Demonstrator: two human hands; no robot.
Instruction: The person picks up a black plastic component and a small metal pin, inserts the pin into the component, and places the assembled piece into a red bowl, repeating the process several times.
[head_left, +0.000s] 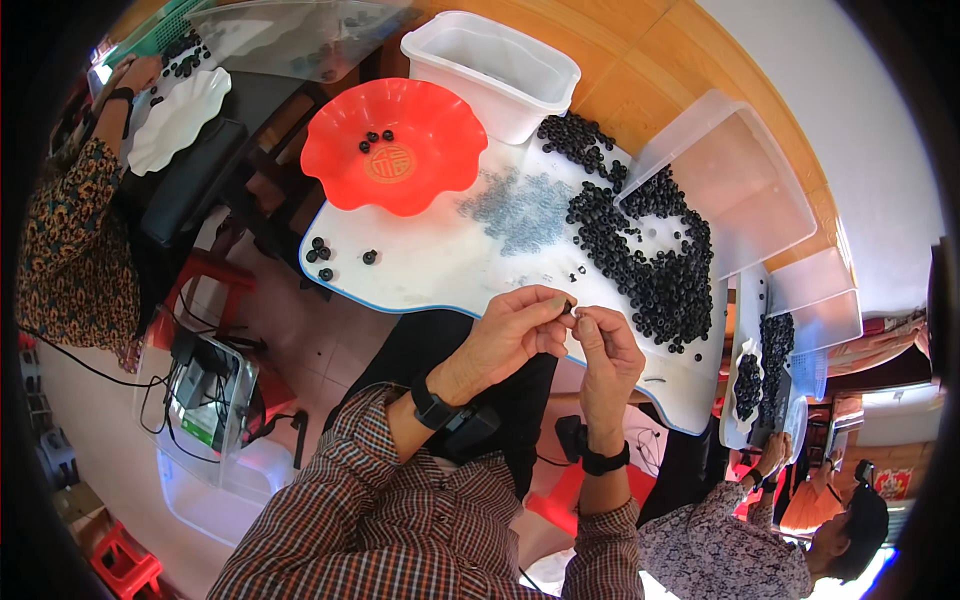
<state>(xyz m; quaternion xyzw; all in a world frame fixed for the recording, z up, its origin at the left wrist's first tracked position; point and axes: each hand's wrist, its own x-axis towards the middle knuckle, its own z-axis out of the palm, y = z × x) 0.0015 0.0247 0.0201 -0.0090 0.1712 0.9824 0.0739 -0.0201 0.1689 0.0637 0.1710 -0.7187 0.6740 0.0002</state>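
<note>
Over the front edge of the white table (430,270), my two hands meet fingertip to fingertip. Pinched in my left hand (515,330) is a small black part (568,307). My right hand (608,365) is closed at the thumb and forefinger beside it; whatever is in that pinch is too small to name. Beyond my hands lies a spread of tiny grey metal pieces (520,210). A large heap of small round black parts (650,265) covers the table's right side. To the left, several similar black parts (320,250) sit near the table edge.
A red scalloped bowl (440,165) with a few black parts stands at the back left, beside a white tub (490,75). A clear plastic bin (735,190) leans over the heap. Co-workers sit at left (75,230) and right (730,550). A red stool (125,560) stands lower left.
</note>
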